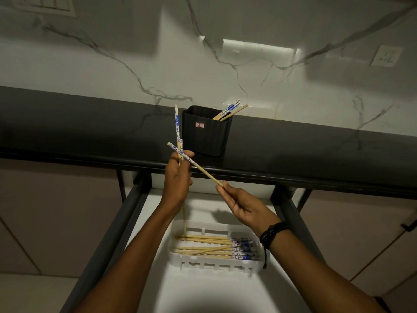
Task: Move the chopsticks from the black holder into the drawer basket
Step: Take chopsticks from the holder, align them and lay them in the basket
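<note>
The holder [206,134] stands on the counter [90,123], behind the basket [216,264] in the drawer [214,288].

One black holder [206,132] stands on the desk [90,123], and one white basket [216,260] lies in the single open drawer [158,222]. Two hands are up. The left hand [178,179] grips two upright chopsticks [177,123], and a third, the slanted chopstick [203,171], runs across to the right hand [239,204], which pinches its plain end. The holder chopsticks [230,109] number four or five — their tips overlap too much to be sure. The basket chopsticks [207,245] come to about seven. There are two wall plates [386,55] and one black wristband [272,233].
</note>
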